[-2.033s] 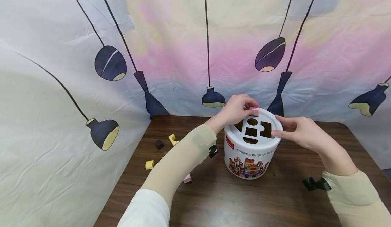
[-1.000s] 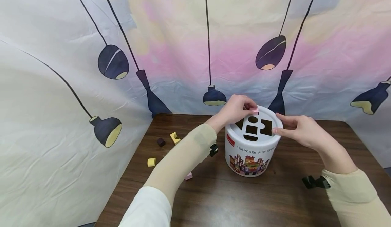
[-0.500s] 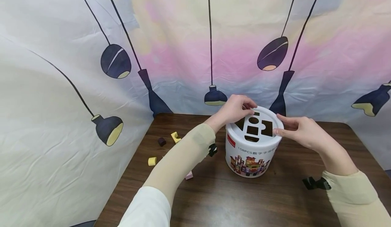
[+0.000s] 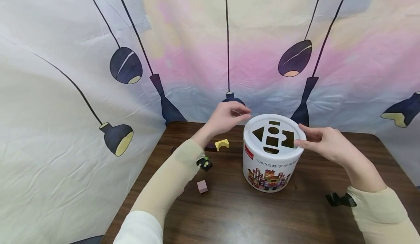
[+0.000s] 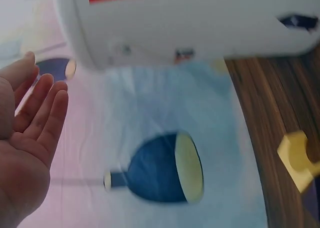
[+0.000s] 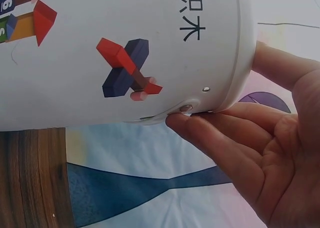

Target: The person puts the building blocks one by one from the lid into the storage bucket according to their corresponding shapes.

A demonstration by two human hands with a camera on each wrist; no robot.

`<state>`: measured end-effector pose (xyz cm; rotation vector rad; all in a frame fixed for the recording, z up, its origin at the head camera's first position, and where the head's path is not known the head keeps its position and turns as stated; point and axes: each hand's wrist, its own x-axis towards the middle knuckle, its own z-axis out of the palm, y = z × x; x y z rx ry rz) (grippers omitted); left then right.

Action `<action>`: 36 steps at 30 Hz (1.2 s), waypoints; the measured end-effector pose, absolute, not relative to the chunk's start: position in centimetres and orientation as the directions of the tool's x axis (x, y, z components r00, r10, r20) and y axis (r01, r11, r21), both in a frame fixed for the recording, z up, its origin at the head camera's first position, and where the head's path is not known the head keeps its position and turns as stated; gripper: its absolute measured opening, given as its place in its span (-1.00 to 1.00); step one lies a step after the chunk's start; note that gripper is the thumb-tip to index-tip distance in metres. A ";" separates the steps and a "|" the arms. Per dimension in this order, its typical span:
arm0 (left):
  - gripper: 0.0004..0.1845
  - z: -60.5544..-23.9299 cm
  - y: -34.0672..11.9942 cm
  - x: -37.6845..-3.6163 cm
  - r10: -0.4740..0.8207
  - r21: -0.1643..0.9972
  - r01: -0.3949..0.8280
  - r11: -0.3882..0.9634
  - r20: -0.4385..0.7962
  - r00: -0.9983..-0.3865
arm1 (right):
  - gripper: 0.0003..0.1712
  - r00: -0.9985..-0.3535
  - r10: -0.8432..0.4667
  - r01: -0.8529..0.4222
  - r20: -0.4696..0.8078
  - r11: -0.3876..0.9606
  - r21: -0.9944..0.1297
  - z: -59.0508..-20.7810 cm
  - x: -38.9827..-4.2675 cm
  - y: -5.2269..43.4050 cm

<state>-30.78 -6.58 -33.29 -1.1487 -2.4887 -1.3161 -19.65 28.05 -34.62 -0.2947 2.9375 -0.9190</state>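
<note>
Probably light and stiff, the pink block (image 4: 202,186) on the tabletop (image 4: 249,215) suits pinching across opposite faces; the left hand (image 4: 227,117), empty and loose-fingered, hovers beside the shape-sorter bucket (image 4: 267,173) standing there, likely slippery-walled; the right hand (image 4: 328,142) grips its rim (image 4: 275,158), seemingly the surest hold.

Over there the tub (image 4: 269,173) stands on the table (image 4: 242,215), right hand (image 4: 328,143) touching its right side, left hand (image 4: 224,119) just off its left. Left of the tub lies an arch (image 4: 218,144), a cube (image 4: 202,186) before that; cloth (image 4: 262,28) hangs behind.
</note>
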 end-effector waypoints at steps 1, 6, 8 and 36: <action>-0.77 -33.6 -7.6 -30.8 0.563 0.670 0.661 0.339 0.418 -0.713 | 0.05 -0.981 -0.196 -0.160 0.003 0.796 -0.583 -34.6 -19.6 28.0; -0.79 -35.7 -13.3 -30.8 0.514 0.654 0.641 0.402 0.418 -0.749 | 0.07 -0.977 -0.207 -0.119 -0.044 0.710 -0.694 -34.6 -19.4 27.8; -0.79 -36.7 -15.6 -30.8 0.486 0.650 0.618 0.441 0.406 -0.774 | 0.08 -0.976 -0.210 -0.105 -0.054 0.676 -0.730 -34.7 -19.3 27.7; -0.69 -47.2 -31.4 -30.1 0.133 0.571 0.208 0.794 0.171 -0.976 | 0.04 -0.987 -0.159 -0.112 -0.017 0.763 -0.637 -35.3 -19.6 28.0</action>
